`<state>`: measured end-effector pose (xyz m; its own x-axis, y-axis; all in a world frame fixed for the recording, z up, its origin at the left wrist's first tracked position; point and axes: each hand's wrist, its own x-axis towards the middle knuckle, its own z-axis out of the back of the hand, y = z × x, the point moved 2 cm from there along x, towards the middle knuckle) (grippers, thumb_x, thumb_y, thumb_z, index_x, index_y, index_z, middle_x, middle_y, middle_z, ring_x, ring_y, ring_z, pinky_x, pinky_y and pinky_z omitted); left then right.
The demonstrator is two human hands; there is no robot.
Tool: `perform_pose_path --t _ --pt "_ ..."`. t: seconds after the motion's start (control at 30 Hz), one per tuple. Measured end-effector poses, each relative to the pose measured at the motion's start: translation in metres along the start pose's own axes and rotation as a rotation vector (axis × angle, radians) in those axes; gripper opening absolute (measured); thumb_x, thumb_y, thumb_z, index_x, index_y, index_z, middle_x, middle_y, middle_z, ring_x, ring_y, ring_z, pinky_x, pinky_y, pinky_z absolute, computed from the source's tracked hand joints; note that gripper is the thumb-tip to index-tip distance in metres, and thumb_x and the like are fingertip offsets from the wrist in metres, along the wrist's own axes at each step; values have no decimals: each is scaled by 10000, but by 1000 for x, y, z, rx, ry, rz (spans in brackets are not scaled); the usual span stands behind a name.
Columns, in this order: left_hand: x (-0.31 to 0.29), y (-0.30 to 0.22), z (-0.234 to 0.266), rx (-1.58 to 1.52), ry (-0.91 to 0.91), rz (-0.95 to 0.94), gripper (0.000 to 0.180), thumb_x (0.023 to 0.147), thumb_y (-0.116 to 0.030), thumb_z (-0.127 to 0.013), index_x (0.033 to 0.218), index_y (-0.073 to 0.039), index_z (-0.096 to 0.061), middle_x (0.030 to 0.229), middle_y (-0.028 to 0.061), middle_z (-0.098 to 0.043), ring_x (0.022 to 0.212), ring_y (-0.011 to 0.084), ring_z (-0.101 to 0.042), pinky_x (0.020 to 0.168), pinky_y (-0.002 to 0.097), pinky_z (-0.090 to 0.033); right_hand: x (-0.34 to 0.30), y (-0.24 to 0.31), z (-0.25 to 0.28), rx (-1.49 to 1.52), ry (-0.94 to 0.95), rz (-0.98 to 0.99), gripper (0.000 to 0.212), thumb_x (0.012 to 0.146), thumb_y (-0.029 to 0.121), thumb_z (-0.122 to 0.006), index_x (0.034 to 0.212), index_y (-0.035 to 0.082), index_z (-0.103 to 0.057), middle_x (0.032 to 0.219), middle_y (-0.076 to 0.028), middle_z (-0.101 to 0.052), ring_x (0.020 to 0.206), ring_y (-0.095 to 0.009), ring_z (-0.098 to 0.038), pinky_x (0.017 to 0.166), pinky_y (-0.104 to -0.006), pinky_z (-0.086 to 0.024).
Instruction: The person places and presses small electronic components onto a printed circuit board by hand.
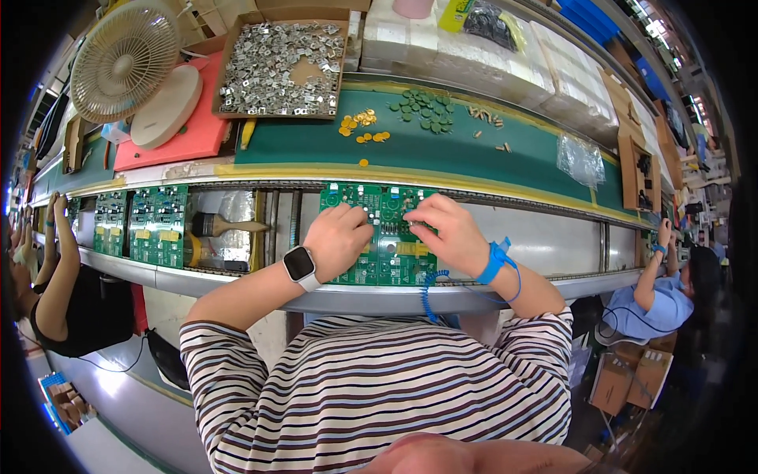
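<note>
A green circuit board [379, 274] lies across the conveyor rails in front of me, dotted with small parts. My left hand [339, 237] is over its left half, with the fingers curled and pinched at the tips; whatever they hold is hidden. Above the right half, my right hand [448, 231] brings thumb and forefinger close together around something too small to make out. A blue wrist strap [496, 263] with a coiled cord circles my right wrist. Beyond the board, yellow discs [365, 118], green discs [426, 112] and small silvery cylinders [483, 116] lie on a green mat [308, 150].
A cardboard tray [344, 79] of metal pieces stands at the back, beside a fan [125, 59]. More circuit boards [156, 225] and a brush [225, 225] are on the line to my left. A clear plastic bag [580, 162] lies right. Co-workers sit at both sides.
</note>
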<state>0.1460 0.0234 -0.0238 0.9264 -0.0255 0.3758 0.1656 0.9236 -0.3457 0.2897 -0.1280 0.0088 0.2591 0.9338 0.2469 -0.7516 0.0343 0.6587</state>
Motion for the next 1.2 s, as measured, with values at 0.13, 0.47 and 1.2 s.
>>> perform_pose_path --t 0.13,0.47,1.2 --pt "1 0 -4 12 -9 -20 129 655 -75 -672 775 -94 -632 739 20 -497 695 197 -506 632 325 -437 -28 -6 -3 -77 -76 -42 161 748 42 -641 904 46 -602 856 -90 -568 754 -278 -567 655 -356 -473" --pt "-1 -2 -7 162 7 -126 202 648 -121 -638 839 -68 -596 770 28 -502 733 194 -511 657 321 -423 -43 -24 -16 -337 -121 23 121 712 61 -658 812 76 -592 805 -54 -541 768 -255 -529 675 -375 -411" --pt "89 192 63 449 -208 501 105 771 -135 -597 834 -65 -642 841 145 -582 832 313 -592 739 401 -495 248 -49 -61 -627 -278 244 155 721 228 -654 796 93 -668 801 -70 -582 871 -279 -543 749 -400 -431"
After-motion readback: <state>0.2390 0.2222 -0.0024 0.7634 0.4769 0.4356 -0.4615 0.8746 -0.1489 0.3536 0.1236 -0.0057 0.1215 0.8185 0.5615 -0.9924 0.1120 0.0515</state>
